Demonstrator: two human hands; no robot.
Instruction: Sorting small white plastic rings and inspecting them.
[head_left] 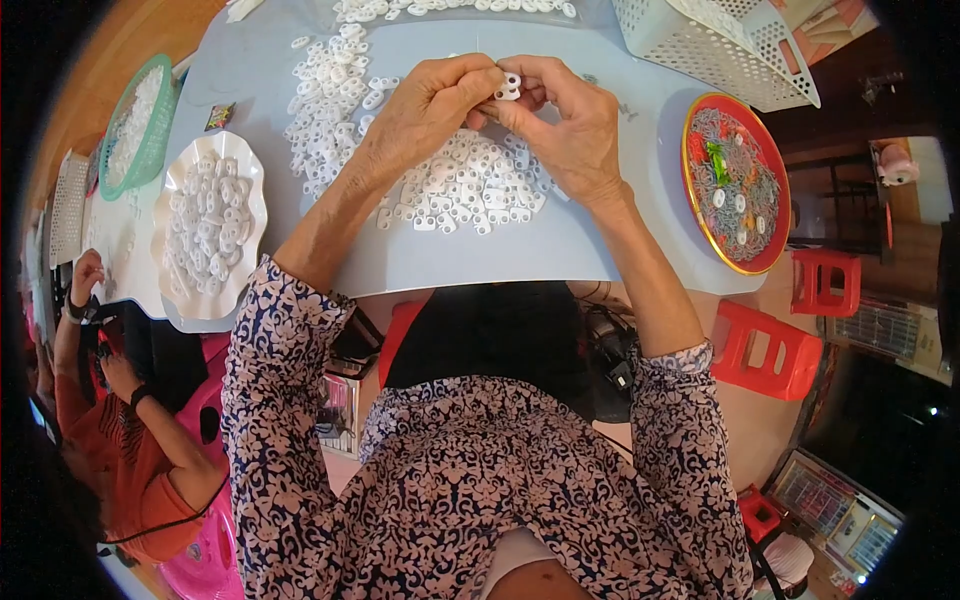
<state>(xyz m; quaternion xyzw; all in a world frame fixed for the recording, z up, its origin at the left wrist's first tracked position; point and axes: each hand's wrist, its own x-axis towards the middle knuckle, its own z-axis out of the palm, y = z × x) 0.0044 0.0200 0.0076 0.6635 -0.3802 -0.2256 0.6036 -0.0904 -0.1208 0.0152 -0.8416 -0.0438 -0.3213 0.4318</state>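
A pale blue-grey table (640, 262) spreads beneath both hands. Beyond them to the right stands a white perforated plastic basket (690, 65); nearer on that side, a gold-rimmed red tray (781, 200) holds small grey metal pieces. Well left of the hands sits a scalloped cream plate (259, 190) of white pieces. A loose heap (470, 190) of similar holed pieces lies just bodyward of the hands. The left hand (440, 100) and right hand (578, 120) meet, fingertips pinching a small white plastic piece (509, 88) between them.
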